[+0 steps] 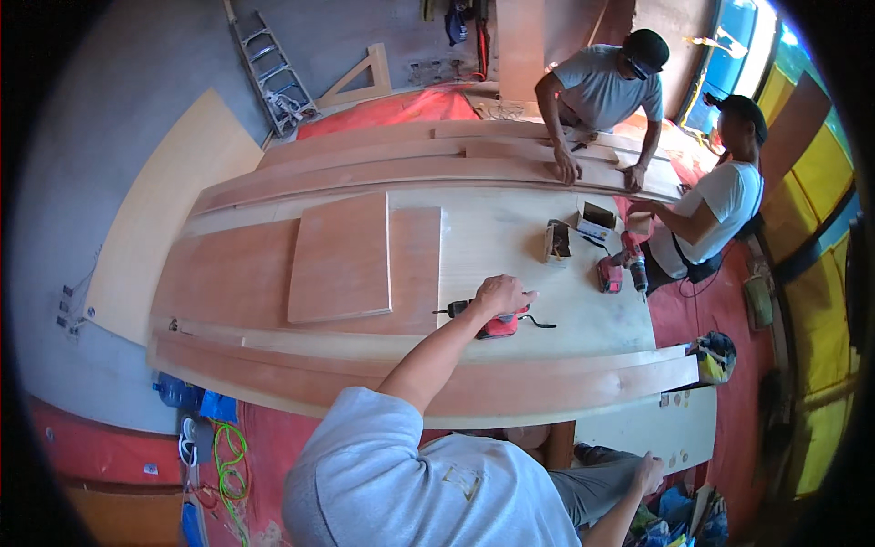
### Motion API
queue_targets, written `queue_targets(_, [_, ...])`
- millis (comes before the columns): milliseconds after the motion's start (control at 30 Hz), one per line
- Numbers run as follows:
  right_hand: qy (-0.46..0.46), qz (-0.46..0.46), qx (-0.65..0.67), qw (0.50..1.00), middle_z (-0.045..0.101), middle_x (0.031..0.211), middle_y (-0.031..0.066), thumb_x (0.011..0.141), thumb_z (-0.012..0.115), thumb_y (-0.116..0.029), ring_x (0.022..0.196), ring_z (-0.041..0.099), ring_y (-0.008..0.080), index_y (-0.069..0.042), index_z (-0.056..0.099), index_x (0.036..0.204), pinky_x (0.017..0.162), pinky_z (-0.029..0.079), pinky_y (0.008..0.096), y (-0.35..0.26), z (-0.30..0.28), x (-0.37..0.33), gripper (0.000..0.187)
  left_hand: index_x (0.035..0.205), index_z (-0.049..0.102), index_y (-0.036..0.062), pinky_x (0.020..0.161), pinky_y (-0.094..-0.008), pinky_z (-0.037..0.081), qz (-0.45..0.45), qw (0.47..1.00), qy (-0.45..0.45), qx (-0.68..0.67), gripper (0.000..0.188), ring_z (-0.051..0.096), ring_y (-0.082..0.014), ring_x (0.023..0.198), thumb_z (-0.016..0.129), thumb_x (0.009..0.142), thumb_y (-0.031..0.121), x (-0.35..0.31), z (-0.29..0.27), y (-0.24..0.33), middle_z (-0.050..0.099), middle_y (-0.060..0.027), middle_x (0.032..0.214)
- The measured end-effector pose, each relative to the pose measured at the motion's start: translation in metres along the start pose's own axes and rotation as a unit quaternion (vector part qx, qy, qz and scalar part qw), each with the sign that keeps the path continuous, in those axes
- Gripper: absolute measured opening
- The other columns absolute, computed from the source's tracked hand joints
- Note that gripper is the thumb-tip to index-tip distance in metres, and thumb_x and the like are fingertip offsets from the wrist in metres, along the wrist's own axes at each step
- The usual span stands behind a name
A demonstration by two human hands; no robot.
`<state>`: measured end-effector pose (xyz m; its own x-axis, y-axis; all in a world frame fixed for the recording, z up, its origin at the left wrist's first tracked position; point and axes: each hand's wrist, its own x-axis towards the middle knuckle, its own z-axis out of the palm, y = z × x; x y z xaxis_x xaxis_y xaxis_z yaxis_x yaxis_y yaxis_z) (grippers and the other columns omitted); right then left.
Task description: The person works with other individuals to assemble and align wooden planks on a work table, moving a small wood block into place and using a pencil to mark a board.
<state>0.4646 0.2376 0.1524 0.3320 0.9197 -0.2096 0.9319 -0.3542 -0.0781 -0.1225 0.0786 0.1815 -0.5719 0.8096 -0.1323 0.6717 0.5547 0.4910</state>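
Observation:
My left hand (503,295) is closed on a red and black cordless drill (498,326), its bit pointing left over the pale worktop (583,319). A dark strap sticks out at the drill's right. Low at the right, beside my thigh, my right hand (649,475) is curled closed; whatever it may hold is hidden. Left of the drill, a square wooden panel (341,260) lies on a larger brown board (417,273). A second red cordless drill (629,263) stands farther right, near two small open cardboard boxes (557,241) (596,220).
Long planks (365,173) span the far side; another strip (547,381) runs along the near edge. A person in grey (602,87) presses hands on the far planks. A person in white (720,205) stands at right. A ladder (269,73) leans at back; a green cord (230,456) hangs left.

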Motion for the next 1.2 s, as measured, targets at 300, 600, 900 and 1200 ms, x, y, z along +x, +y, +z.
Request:
queue_targets(300, [-0.008, -0.019, -0.023, 1.000, 0.076, 0.136, 0.0185, 0.102, 0.058, -0.051, 0.127, 0.070, 0.0438, -0.015, 0.077, 0.136, 0.103, 0.056, 0.0591, 0.001, 0.005, 0.006, 0.053, 0.101, 0.083, -0.0037, 0.095, -0.0550, 0.062, 0.003, 1.000, 0.005, -0.010, 0.071, 0.079, -0.0458, 0.102, 0.065, 0.098, 0.065, -0.005, -0.003, 0.001, 0.080, -0.0310, 0.101])
queue_targets(600, [0.019, -0.045, 0.009, 0.999, 0.079, 0.128, 0.0195, 0.100, 0.062, -0.054, 0.119, 0.074, 0.0449, -0.012, 0.081, 0.126, 0.098, 0.058, 0.0624, 0.007, 0.015, 0.013, 0.053, 0.099, 0.083, -0.0036, 0.093, -0.0561, 0.062, 0.014, 1.000, 0.010, 0.005, 0.071, 0.079, -0.0457, 0.099, 0.065, 0.096, 0.065, 0.001, 0.007, -0.004, 0.080, -0.0305, 0.098])
queue_targets(900, [0.035, -0.015, 0.001, 0.999, 0.075, 0.136, 0.0219, 0.101, 0.060, -0.045, 0.132, 0.067, 0.0442, -0.011, 0.081, 0.128, 0.108, 0.057, 0.0564, 0.002, 0.006, 0.005, 0.048, 0.114, 0.082, 0.0043, 0.102, -0.0562, 0.059, -0.008, 0.998, -0.036, 0.046, 0.071, 0.076, -0.0453, 0.114, 0.057, 0.102, 0.069, 0.005, -0.002, 0.010, 0.079, -0.0277, 0.116])
queue_targets(1200, [0.016, 0.008, 0.031, 0.999, 0.075, 0.136, 0.0191, 0.100, 0.063, -0.048, 0.133, 0.065, 0.0430, -0.012, 0.082, 0.126, 0.110, 0.054, 0.0539, 0.000, -0.014, -0.010, 0.048, 0.111, 0.084, 0.0065, 0.100, -0.0531, 0.059, -0.026, 0.998, -0.038, 0.048, 0.069, 0.077, -0.0426, 0.111, 0.057, 0.103, 0.069, -0.002, -0.008, 0.019, 0.080, -0.0263, 0.111])
